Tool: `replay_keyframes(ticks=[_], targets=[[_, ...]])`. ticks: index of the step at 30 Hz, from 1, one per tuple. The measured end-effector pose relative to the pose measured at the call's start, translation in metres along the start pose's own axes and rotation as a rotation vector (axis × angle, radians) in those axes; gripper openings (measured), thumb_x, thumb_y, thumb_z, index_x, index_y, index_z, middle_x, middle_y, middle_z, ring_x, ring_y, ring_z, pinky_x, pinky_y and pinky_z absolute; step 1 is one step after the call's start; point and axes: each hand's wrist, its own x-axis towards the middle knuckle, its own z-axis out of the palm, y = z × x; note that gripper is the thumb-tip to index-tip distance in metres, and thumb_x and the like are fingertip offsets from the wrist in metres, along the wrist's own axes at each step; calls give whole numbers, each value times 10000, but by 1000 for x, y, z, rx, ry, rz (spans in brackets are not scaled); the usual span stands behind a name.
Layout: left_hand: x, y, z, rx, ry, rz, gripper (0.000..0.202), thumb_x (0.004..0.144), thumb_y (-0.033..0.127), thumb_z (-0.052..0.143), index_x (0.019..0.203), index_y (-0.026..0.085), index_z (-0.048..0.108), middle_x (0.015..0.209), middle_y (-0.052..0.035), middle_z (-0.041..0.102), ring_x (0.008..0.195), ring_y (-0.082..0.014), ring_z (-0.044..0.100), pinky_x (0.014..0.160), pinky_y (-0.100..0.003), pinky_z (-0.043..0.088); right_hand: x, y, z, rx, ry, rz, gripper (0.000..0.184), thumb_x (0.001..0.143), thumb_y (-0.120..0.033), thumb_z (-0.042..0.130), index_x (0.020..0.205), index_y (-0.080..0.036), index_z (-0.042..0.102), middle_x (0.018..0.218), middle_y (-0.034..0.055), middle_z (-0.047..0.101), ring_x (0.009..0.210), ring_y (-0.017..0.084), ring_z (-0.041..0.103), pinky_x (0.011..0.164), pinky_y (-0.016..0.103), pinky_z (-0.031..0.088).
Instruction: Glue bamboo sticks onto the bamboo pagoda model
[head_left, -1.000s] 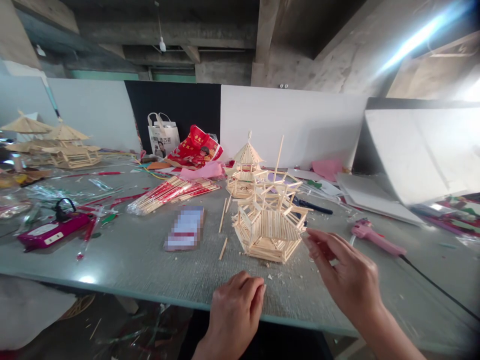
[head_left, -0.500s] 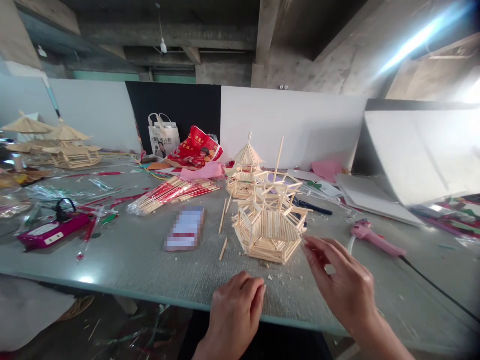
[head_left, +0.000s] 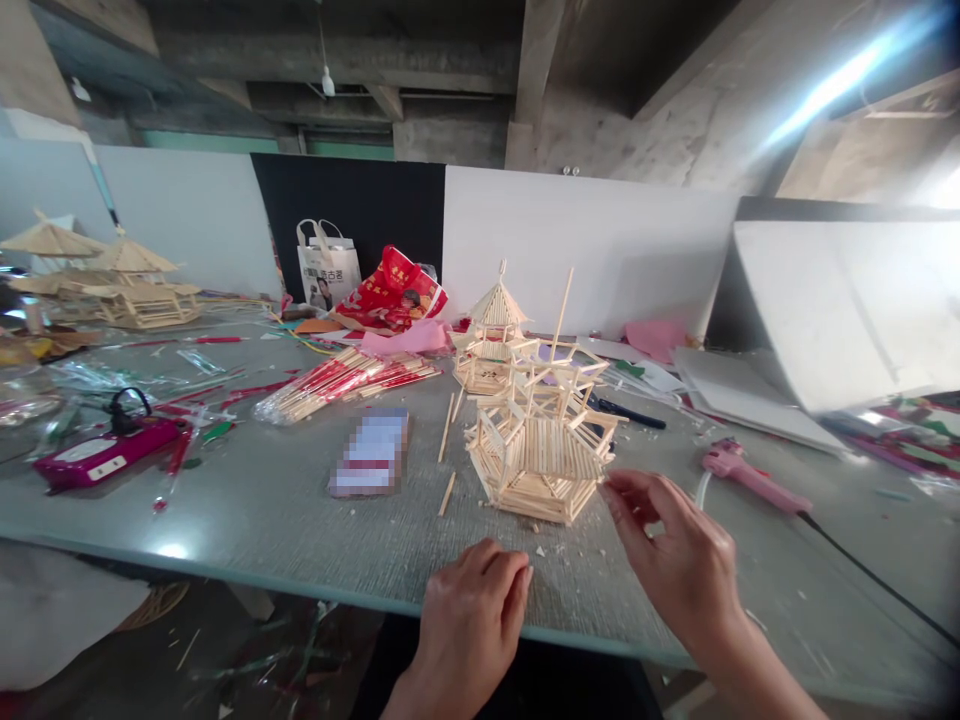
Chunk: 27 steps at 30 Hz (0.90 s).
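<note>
A pavilion model (head_left: pixel 551 450) made of thin wooden sticks stands in front of me, its lower tier railed and its upper frame without a roof. One long stick (head_left: pixel 562 315) rises upright from about its far side. At the model's right corner, my right hand (head_left: pixel 671 540) pinches the edge between thumb and index finger; any tiny piece between the fingertips is hidden. My left hand (head_left: pixel 474 610) rests at the table's front edge, fingers curled in, with nothing visible in it. Short loose sticks (head_left: pixel 447 494) lie left of the model. Behind it stands a roofed stick pavilion (head_left: pixel 498 310).
A pink glue gun (head_left: pixel 757 480) with its cord lies on the right. On the left are a phone (head_left: pixel 371 455), bundled sticks (head_left: pixel 337 385) and a magenta power strip (head_left: pixel 112 455). White boards (head_left: pixel 757 395) and a dark-handled tool (head_left: pixel 634 414) are farther back.
My right hand has moved slightly left and its fingertips are now at the model's right corner. The left hand stays in place. The camera view has shifted a little.
</note>
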Motion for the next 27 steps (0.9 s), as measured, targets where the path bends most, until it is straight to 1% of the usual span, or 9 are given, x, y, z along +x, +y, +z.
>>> replay_keyframes(ticks=[4, 9, 15, 21, 23, 24, 25, 26, 27], targets=[[0, 0, 1, -12, 13, 7, 130, 866, 178, 499, 910, 224, 613, 738, -6, 627, 649, -141, 615, 571, -235, 458, 1, -1, 1, 9, -13, 19, 117, 868, -307, 533, 845, -200, 576, 687, -34, 623, 513, 73, 570, 529, 171, 446], [-1, -1, 1, -4, -8, -3, 132, 867, 176, 497, 907, 228, 612, 735, -2, 619, 650, -145, 615, 578, -245, 462, 0, 1, 2, 7, -29, 39, 101, 853, -307, 567, 838, -207, 567, 682, -53, 616, 520, 58, 570, 541, 155, 433], [1, 0, -2, 3, 13, 16, 141, 868, 171, 488, 906, 224, 613, 720, -2, 615, 636, -146, 615, 564, -242, 464, 2, 1, 0, 7, -22, 27, 121, 857, -325, 554, 826, -209, 573, 674, -49, 622, 509, 62, 569, 535, 160, 440], [1, 0, 0, -14, 9, 10, 145, 867, 169, 487, 912, 221, 615, 729, -9, 617, 645, -147, 612, 573, -245, 465, -3, -2, -3, -13, -23, 19, 125, 863, -335, 542, 870, -215, 579, 706, -45, 633, 520, 65, 576, 546, 170, 448], [0, -1, 0, -25, -3, 4, 147, 867, 170, 489, 917, 222, 617, 732, -11, 617, 651, -147, 611, 584, -246, 466, -5, 6, -10, -36, -8, 11, 142, 862, -352, 541, 897, -220, 580, 704, -40, 632, 537, 70, 586, 554, 175, 452], [0, -2, -1, -36, -9, -1, 145, 867, 172, 492, 918, 223, 618, 735, -11, 617, 653, -145, 610, 588, -244, 468, -5, 15, -16, -62, -2, 8, 161, 857, -370, 541, 905, -223, 586, 707, -33, 635, 548, 76, 593, 554, 181, 454], [0, -2, -2, -54, -15, -12, 142, 865, 174, 497, 919, 223, 620, 740, -11, 617, 652, -140, 609, 589, -239, 468, -3, 27, -23, -100, -3, 18, 184, 850, -391, 542, 915, -227, 594, 719, -22, 641, 559, 84, 600, 556, 191, 457], [0, -2, -4, -80, -22, -23, 138, 863, 175, 503, 919, 222, 620, 746, -11, 618, 646, -134, 607, 585, -232, 468, 0, 44, -31, -148, -11, 37, 209, 840, -417, 543, 911, -231, 605, 727, -11, 645, 558, 92, 601, 536, 199, 450], [2, -1, -7, -108, -25, -32, 135, 862, 172, 507, 920, 219, 620, 750, -11, 618, 639, -127, 605, 580, -223, 468, 5, 66, -39, -208, -48, 67, 228, 820, -444, 557, 900, -240, 622, 774, 2, 660, 569, 98, 607, 537, 211, 448]])
